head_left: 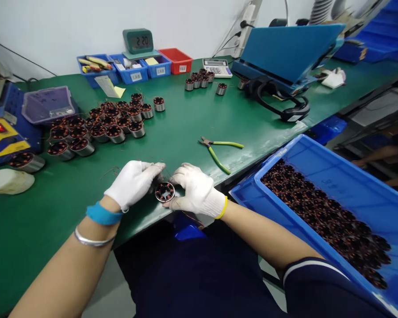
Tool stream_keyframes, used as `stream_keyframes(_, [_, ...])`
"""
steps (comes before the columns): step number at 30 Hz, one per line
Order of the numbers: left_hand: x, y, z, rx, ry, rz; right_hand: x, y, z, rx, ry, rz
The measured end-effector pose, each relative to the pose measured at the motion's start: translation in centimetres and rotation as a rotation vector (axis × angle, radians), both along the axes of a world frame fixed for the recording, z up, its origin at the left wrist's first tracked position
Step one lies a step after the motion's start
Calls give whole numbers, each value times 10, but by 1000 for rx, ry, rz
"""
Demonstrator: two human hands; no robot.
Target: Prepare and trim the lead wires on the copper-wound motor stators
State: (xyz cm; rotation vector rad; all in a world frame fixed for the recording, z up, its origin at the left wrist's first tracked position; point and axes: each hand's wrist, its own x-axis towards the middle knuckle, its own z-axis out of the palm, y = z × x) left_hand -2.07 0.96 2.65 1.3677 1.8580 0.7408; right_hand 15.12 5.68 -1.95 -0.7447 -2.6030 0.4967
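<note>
A motor stator (165, 192) with a steel ring, black core and copper windings sits near the front edge of the green bench, its open face toward me. My right hand (195, 187), in a white glove with a yellow cuff, grips it from the right, thumb low and fingers at the far side. At the stator's left is my left hand (134, 182), also white-gloved, with its fingers pressed together; what they pinch is hidden. Loose thin wires lie on the bench by the left hand. Green-handled cutters (219, 150) lie open beyond the right hand.
Several stators (109, 121) are grouped at the left, with more (200, 79) at the back. A blue crate (345, 176) of wound parts stands at right. Small bins (129, 73), a clock (138, 42), a calculator (217, 68) and a headset (281, 104) sit farther back.
</note>
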Motion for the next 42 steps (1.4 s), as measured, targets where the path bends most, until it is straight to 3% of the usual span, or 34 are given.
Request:
stream_keyframes(4, [-1, 9, -1, -175, -186, 144, 5, 6, -3, -14, 49, 99])
stream_keyframes(7, [-6, 13, -4, -195, -232, 137, 7, 6, -3, 5, 64, 58])
stream_keyframes(10, [-14, 11, -3, -102, -199, 43, 10, 4, -5, 59, 122, -18])
stream_keyframes(15, [-20, -8, 13, 351, 106, -253, 24, 5, -9, 42, 281, -9])
stream_keyframes(18, [-12, -17, 12, 359, 366, -450, 44, 4, -4, -93, 418, 10])
stream_keyframes(20, [-5, -17, 5, 312, 520, -495, 55, 1, 6, -146, 502, 0])
stream_keyframes(22, [0, -13, -5, 287, 616, -483, 58, -3, 19, -36, 441, -16])
stream_keyframes(25, [4, -8, -12, 278, 670, -404, 44, -6, 32, 265, 159, 17])
stream_keyframes(27, [5, -5, -12, 270, 699, -330, 28, -5, 32, 375, 85, 61])
stream_keyframes(31, [10, -5, -8, 266, 726, -258, 11, 3, 21, 464, 150, 115])
stream_keyframes(34, [15, -6, -8, 306, 739, -229, 14, 7, 11, 442, 234, 100])
stream_keyframes(38, [18, -9, -10, 362, 789, -209, 19, 2, 1, 176, 339, -99])
stream_keyframes(42, [19, -18, -4, 530, 912, -179, 18, -4, -1, 145, 218, -114])
